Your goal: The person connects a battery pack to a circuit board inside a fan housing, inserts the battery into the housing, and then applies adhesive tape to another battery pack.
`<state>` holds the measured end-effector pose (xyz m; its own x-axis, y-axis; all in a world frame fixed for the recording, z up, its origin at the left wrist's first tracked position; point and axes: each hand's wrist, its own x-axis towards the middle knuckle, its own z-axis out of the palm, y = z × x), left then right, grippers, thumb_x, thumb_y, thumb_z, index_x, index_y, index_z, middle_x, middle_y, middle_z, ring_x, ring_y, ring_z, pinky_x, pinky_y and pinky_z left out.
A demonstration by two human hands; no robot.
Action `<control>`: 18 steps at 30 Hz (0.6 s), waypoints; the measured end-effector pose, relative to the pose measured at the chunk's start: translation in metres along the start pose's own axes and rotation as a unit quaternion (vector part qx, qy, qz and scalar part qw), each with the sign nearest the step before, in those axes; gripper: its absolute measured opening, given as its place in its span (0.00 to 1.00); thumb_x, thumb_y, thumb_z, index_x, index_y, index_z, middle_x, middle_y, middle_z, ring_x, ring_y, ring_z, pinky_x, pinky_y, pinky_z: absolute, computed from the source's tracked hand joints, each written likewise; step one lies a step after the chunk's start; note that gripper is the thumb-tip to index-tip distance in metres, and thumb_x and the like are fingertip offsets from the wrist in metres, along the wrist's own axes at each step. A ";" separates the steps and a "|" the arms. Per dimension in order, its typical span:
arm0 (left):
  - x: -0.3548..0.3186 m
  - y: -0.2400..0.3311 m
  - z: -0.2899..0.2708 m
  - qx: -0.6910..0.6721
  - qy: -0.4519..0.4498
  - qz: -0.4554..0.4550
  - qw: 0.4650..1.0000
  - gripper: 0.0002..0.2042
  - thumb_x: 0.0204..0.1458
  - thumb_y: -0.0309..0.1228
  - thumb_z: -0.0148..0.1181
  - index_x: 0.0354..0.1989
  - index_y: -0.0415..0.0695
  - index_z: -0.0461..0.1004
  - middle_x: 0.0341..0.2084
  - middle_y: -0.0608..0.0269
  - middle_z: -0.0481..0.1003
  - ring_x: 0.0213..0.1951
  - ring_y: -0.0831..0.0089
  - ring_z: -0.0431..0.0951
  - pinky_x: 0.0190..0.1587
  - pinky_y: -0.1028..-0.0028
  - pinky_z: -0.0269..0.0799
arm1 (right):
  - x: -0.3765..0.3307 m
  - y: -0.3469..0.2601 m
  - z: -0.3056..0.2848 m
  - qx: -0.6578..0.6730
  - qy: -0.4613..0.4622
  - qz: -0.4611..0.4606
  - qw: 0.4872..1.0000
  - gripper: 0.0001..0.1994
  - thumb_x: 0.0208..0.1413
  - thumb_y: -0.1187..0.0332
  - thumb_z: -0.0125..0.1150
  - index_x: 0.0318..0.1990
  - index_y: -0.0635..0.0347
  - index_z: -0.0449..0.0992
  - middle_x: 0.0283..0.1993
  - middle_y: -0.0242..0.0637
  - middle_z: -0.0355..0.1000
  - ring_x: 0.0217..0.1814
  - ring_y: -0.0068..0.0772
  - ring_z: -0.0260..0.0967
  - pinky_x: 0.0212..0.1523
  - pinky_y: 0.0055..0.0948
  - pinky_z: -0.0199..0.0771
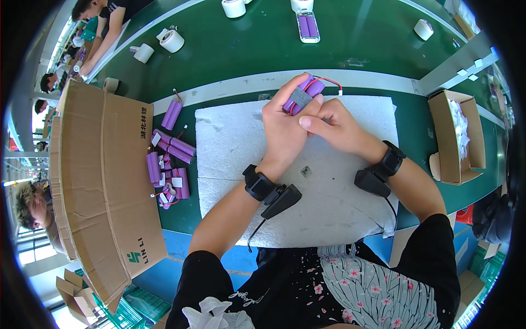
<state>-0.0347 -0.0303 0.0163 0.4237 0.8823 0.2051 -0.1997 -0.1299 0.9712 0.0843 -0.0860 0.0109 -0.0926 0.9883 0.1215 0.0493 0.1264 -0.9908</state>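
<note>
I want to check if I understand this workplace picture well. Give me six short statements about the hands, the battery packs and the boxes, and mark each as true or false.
1. The left hand holds a purple battery pack. True.
2. The wire curving out of this pack is blue. False: it is a red wire.
3. Loose packs lie on the green table, left of the white sheet. True.
4. The large cardboard box stands at the right. False: it is at the left; a smaller box is at the right.
5. The right hand is far from the left one. False: they are close together.
6. Black devices are strapped to both wrists. True.
</note>
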 end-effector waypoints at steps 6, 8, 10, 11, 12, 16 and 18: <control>0.000 0.001 0.000 -0.001 -0.002 -0.001 1.000 0.18 0.46 0.23 0.64 0.48 0.39 0.73 0.34 0.64 0.76 0.34 0.83 0.72 0.36 0.81 0.70 | 0.000 0.000 0.000 -0.001 -0.002 -0.004 1.000 0.18 0.57 0.59 0.57 0.26 0.68 0.77 0.23 0.34 0.73 0.26 0.17 0.66 0.27 0.20 0.65; 0.000 0.001 0.000 -0.001 -0.003 -0.007 1.000 0.18 0.46 0.23 0.64 0.47 0.39 0.73 0.34 0.64 0.76 0.34 0.83 0.72 0.36 0.81 0.70 | 0.000 0.000 0.000 -0.003 -0.002 -0.002 1.000 0.18 0.57 0.59 0.57 0.26 0.68 0.77 0.23 0.34 0.73 0.26 0.17 0.66 0.27 0.20 0.65; 0.000 0.001 0.000 -0.002 -0.004 -0.011 1.000 0.17 0.46 0.23 0.64 0.47 0.39 0.73 0.34 0.64 0.76 0.34 0.83 0.72 0.36 0.81 0.69 | 0.000 -0.001 -0.001 -0.005 -0.001 -0.002 1.000 0.18 0.57 0.59 0.57 0.26 0.68 0.77 0.23 0.34 0.73 0.26 0.17 0.66 0.26 0.20 0.65; 0.000 0.001 0.000 -0.002 -0.003 -0.009 1.000 0.17 0.46 0.23 0.64 0.47 0.39 0.73 0.34 0.64 0.76 0.34 0.83 0.72 0.35 0.82 0.69 | 0.000 -0.001 0.000 -0.007 -0.001 -0.002 1.000 0.18 0.57 0.59 0.57 0.26 0.68 0.78 0.23 0.34 0.73 0.26 0.17 0.66 0.26 0.20 0.65; 0.000 0.001 0.000 -0.001 -0.003 -0.008 1.000 0.17 0.46 0.22 0.64 0.47 0.39 0.73 0.34 0.64 0.76 0.34 0.83 0.72 0.35 0.82 0.69 | 0.000 -0.001 -0.001 -0.009 0.000 -0.002 1.000 0.18 0.57 0.59 0.57 0.26 0.68 0.78 0.23 0.34 0.73 0.25 0.17 0.66 0.26 0.20 0.65; 0.000 0.000 0.000 0.001 0.001 -0.007 1.000 0.17 0.46 0.23 0.64 0.47 0.39 0.74 0.33 0.64 0.76 0.33 0.83 0.72 0.35 0.82 0.69 | 0.000 -0.001 -0.001 -0.012 -0.001 0.003 1.000 0.18 0.57 0.59 0.57 0.26 0.68 0.78 0.23 0.34 0.73 0.26 0.17 0.66 0.26 0.20 0.66; 0.000 0.000 0.001 0.001 0.003 -0.007 1.000 0.17 0.45 0.23 0.64 0.46 0.39 0.74 0.33 0.64 0.76 0.33 0.83 0.72 0.35 0.82 0.70 | 0.000 -0.001 -0.001 -0.006 -0.001 0.003 1.000 0.18 0.57 0.59 0.57 0.26 0.69 0.78 0.23 0.35 0.73 0.26 0.17 0.67 0.27 0.20 0.66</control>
<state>-0.0342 -0.0305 0.0165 0.4205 0.8868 0.1916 -0.1918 -0.1195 0.9741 0.0849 -0.0861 0.0123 -0.0939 0.9889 0.1152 0.0627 0.1213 -0.9906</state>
